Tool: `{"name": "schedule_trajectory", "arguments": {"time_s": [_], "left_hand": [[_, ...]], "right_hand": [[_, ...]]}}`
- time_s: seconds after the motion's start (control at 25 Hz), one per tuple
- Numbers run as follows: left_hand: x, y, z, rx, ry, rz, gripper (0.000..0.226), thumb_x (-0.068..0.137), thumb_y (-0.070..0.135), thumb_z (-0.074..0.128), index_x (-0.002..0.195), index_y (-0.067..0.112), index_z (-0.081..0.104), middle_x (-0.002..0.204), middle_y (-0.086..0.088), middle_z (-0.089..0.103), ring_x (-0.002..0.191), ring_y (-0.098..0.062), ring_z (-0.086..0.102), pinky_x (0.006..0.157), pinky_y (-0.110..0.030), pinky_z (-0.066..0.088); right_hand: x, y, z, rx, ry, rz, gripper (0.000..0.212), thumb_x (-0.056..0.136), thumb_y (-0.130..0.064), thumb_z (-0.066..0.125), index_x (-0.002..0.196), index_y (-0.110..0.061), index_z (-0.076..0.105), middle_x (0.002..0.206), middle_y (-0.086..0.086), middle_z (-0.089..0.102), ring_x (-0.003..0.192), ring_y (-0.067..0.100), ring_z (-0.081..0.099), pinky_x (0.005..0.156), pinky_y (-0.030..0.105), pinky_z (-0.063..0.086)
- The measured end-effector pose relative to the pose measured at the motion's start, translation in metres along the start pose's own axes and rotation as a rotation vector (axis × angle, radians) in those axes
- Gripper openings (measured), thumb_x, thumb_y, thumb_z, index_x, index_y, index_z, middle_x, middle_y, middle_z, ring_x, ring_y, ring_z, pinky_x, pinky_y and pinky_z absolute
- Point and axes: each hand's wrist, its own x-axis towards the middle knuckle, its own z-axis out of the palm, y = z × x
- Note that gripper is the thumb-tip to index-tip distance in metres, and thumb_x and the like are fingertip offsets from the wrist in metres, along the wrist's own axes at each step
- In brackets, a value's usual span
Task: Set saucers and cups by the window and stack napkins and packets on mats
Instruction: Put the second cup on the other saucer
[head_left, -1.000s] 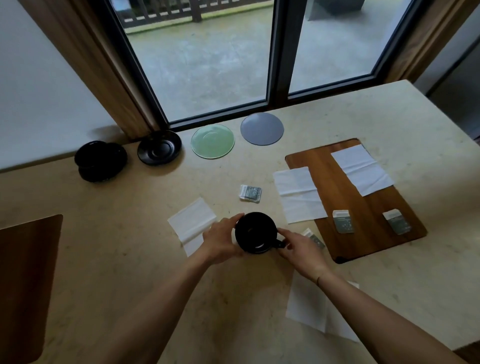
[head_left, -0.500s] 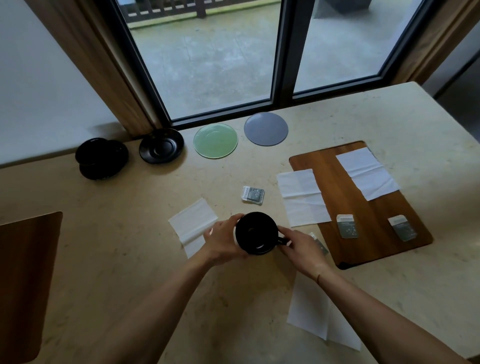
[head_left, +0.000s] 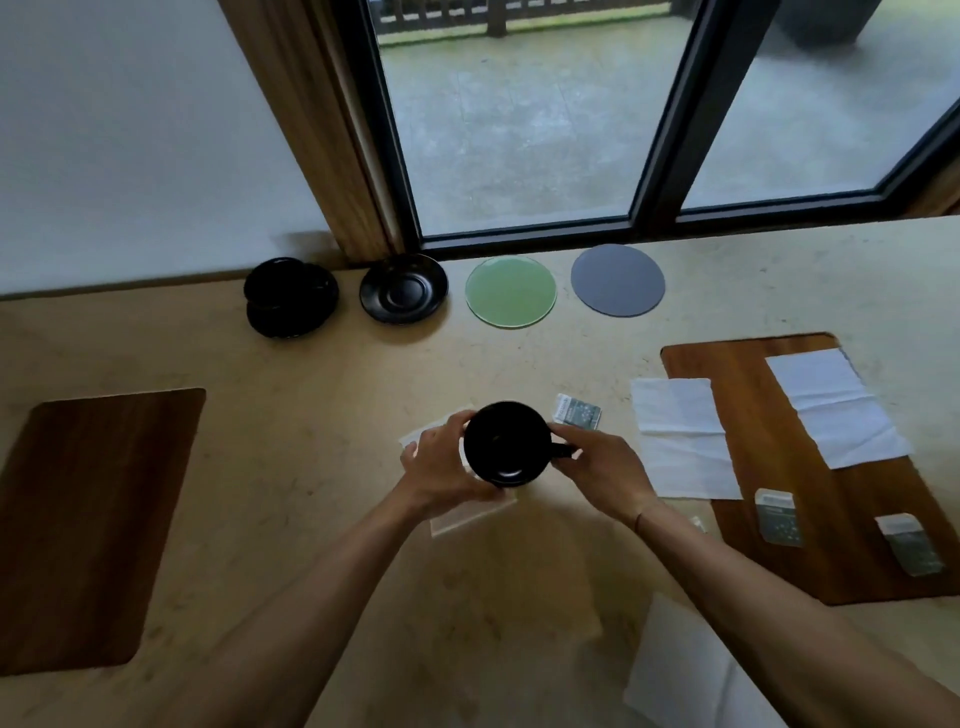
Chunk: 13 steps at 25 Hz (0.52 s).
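Note:
Both my hands hold a black cup (head_left: 506, 444) above the beige table. My left hand (head_left: 447, 462) wraps its left side and my right hand (head_left: 597, 465) pinches its handle. Along the window stand a black saucer (head_left: 404, 288), a green saucer (head_left: 510, 292) and a grey saucer (head_left: 617, 280). A black cup on a saucer (head_left: 290, 296) sits at the far left. The right wooden mat (head_left: 852, 519) carries a white napkin (head_left: 836, 408) and two packets (head_left: 777, 517). Another napkin (head_left: 683, 439) overlaps the mat's left edge. A loose packet (head_left: 577, 418) lies behind the cup.
A second wooden mat (head_left: 88, 525) lies bare at the left. One napkin (head_left: 467, 514) lies under my hands, another (head_left: 685, 670) near the front edge beneath my right forearm. The window frame (head_left: 524, 228) runs along the table's back.
The cup has risen off the table in both hands and shifted slightly toward the window. My view has turned left, bringing the left mat into sight.

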Motion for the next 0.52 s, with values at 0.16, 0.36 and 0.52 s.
{"name": "schedule_trajectory", "arguments": {"time_s": [0.16,0.36,0.52], "left_hand": [[0.016,-0.014,-0.03,-0.048,0.07,-0.021,0.095,0.055,0.035,0.091,0.136,0.021,0.043,0.126,0.003,0.059,0.116,-0.018,0.051,0.075,-0.019,0.023],[0.052,-0.04,-0.068,-0.012,0.125,-0.065,0.101,0.048,0.049,0.088,0.135,0.027,0.042,0.124,0.006,0.059,0.119,-0.018,0.051,0.092,-0.031,0.033],[0.089,-0.055,-0.096,-0.018,0.146,-0.074,0.099,0.046,0.054,0.087,0.132,0.031,0.045,0.121,0.007,0.062,0.113,-0.017,0.056,0.095,-0.038,0.044]], "right_hand": [[0.046,-0.029,0.008,-0.032,-0.013,-0.102,0.042,0.091,-0.027,0.062,0.131,-0.036,0.057,0.109,0.002,0.072,0.095,0.022,0.066,0.077,0.032,0.049],[0.103,-0.063,0.013,0.028,-0.018,-0.161,0.045,0.085,-0.024,0.068,0.128,-0.037,0.06,0.101,0.001,0.074,0.096,0.023,0.067,0.081,0.039,0.053],[0.149,-0.087,0.016,0.084,0.008,-0.166,0.043,0.085,-0.025,0.069,0.125,-0.039,0.062,0.097,0.0,0.074,0.093,0.021,0.065,0.081,0.039,0.053]]}}
